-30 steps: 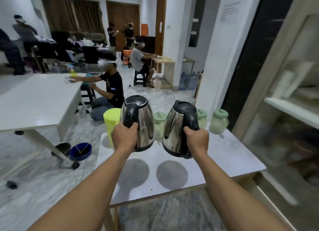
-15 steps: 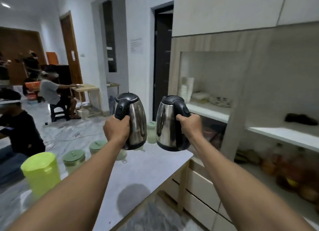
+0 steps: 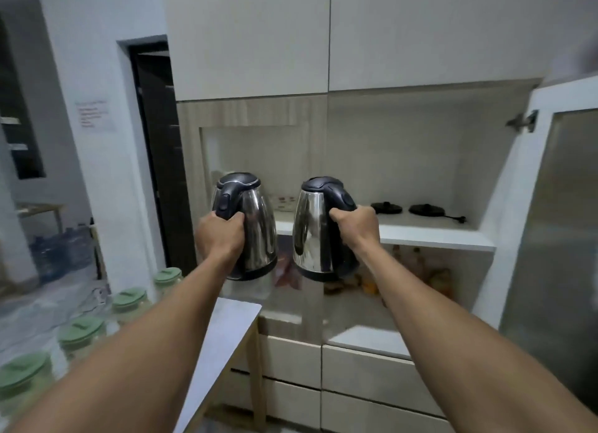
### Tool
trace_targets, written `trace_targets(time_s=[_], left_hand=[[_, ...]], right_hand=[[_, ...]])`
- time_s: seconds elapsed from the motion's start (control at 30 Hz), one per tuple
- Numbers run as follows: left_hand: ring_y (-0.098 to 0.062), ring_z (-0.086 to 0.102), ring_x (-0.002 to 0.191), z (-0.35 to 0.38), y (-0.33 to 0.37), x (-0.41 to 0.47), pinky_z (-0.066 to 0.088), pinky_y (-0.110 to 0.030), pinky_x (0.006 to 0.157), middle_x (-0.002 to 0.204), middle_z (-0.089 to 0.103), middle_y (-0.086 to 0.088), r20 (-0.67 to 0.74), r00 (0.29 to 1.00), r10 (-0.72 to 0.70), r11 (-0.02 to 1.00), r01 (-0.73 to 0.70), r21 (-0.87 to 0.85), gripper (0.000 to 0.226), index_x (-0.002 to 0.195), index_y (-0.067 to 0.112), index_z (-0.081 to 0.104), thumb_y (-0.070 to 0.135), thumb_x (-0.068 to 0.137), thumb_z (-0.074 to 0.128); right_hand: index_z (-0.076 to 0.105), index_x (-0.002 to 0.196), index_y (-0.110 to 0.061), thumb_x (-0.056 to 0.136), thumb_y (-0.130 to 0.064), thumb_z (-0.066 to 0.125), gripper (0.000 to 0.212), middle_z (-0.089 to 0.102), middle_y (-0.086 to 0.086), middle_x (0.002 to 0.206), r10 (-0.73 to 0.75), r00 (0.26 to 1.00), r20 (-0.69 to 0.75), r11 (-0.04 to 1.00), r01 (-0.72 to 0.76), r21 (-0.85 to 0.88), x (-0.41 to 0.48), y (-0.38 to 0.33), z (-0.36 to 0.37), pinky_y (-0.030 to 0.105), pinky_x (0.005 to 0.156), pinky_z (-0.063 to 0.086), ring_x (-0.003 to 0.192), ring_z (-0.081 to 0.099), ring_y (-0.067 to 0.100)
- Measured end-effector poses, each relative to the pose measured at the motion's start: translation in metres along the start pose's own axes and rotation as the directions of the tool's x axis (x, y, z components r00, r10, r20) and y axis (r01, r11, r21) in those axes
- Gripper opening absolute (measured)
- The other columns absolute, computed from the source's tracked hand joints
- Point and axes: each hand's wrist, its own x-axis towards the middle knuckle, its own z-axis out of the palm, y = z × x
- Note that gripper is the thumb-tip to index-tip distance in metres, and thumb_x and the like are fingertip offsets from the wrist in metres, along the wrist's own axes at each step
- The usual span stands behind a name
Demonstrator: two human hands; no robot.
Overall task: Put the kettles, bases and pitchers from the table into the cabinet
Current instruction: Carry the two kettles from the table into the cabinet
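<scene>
We have turned away from the pale table [image 3: 230, 327] since a moment ago, and now we face the open cabinet [image 3: 404, 147] with both kettles lifted up high. Our left hand [image 3: 220, 235] is curled tight round the black handle of the shiny steel kettle with a black lid [image 3: 257, 225]. Our right hand [image 3: 356, 225] grips the handle of the second shiny steel kettle [image 3: 310, 235] the same way. The two kettles hang in the air side by side, not touching, just in front of the white shelf [image 3: 433, 235]. Two flat round black bases [image 3: 386, 207] already lie on that shelf, off to the right. The clear pitchers with green lids [image 3: 129, 298] wait on the table. We think the kettles are hard and stiff. We cannot tell if there is water inside, so they may be light or heavy. Their steel sides look smooth and slippery, so the handle is the best place to hold. They could dent or tip if we bump the shelf edge.
</scene>
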Motion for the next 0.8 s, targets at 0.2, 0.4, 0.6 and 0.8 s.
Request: trace_targets(time_s=[0.2,0.4,0.6,0.8], left_hand=[[-0.033,0.059,0.070,0.057,0.037,-0.018,0.044,-0.031,0.061,0.059,0.056,-0.004,0.133,0.991,0.019,0.997,-0.009,-0.076,0.024,0.063,0.010,0.060,0.029,0.077,0.064],[-0.029,0.058,0.066,0.116,0.068,-0.035,0.037,-0.029,0.058,0.064,0.061,-0.007,0.232,0.971,0.061,0.991,-0.032,-0.128,0.022,0.072,0.008,0.066,0.029,0.078,0.063],[-0.027,0.055,0.063,0.179,0.097,-0.041,0.038,-0.029,0.061,0.061,0.058,-0.004,0.281,0.957,0.077,0.987,-0.034,-0.155,0.022,0.062,0.014,0.059,0.029,0.077,0.064],[-0.023,0.053,0.059,0.247,0.122,-0.037,0.036,-0.028,0.055,0.059,0.056,-0.003,0.293,0.953,0.084,0.981,-0.026,-0.194,0.024,0.060,0.016,0.057,0.027,0.080,0.065]], right_hand=[[0.067,0.064,-0.008,0.064,-0.038,0.067,0.030,0.064,0.007,0.060,0.032,0.986,-0.162,0.998,-0.041,-0.052,0.022,0.010,-0.069,0.039,0.057,0.049,0.065,0.064,0.034],[0.067,0.065,-0.009,0.061,-0.043,0.066,0.034,0.064,0.006,0.060,0.033,0.963,-0.269,0.993,-0.063,-0.104,0.054,0.025,-0.124,0.045,0.061,0.055,0.064,0.065,0.034],[0.064,0.059,-0.012,0.062,-0.040,0.067,0.028,0.059,0.004,0.055,0.032,0.946,-0.324,0.990,-0.075,-0.121,0.092,0.041,-0.162,0.044,0.058,0.052,0.058,0.060,0.032],[0.069,0.066,-0.011,0.073,-0.035,0.069,0.024,0.065,0.007,0.061,0.012,0.946,-0.325,0.990,-0.058,-0.132,0.144,0.061,-0.192,0.042,0.060,0.052,0.063,0.064,0.030]])
